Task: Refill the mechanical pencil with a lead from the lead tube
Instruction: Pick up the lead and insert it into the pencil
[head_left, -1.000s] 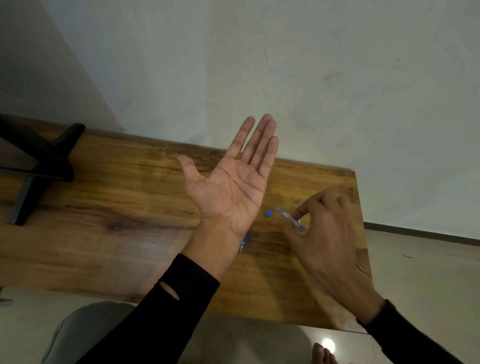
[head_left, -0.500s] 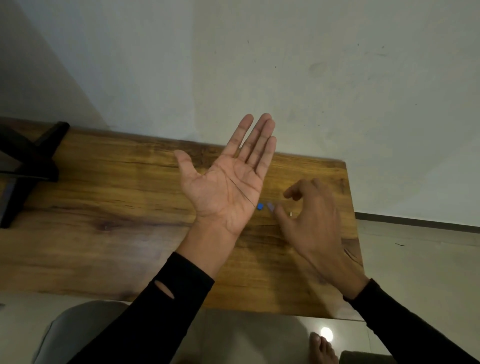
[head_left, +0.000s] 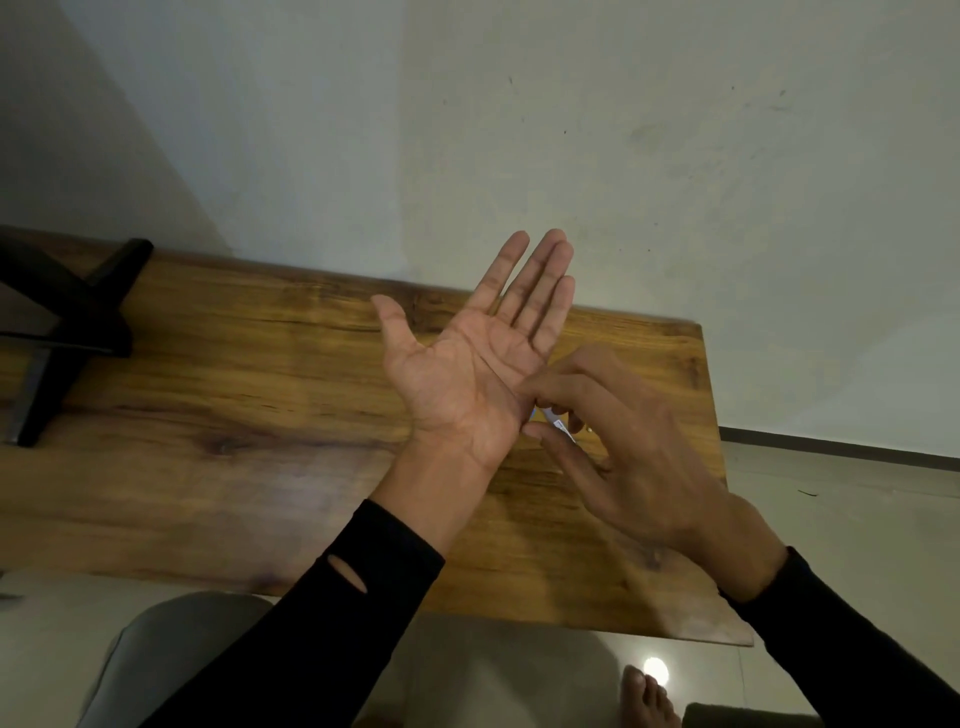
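a small clear plastic lead tube (head_left: 560, 427) with a white label lies on the table, mostly hidden behind the right hand (head_left: 631, 447). that hand's forefinger and thumb pinch at the edge of the left hand (head_left: 470, 374); i cannot tell whether they grip anything. the left hand is held flat, palm up, fingers spread, above the brown wooden table (head_left: 234, 415). a black stand (head_left: 62, 327) sits far left.
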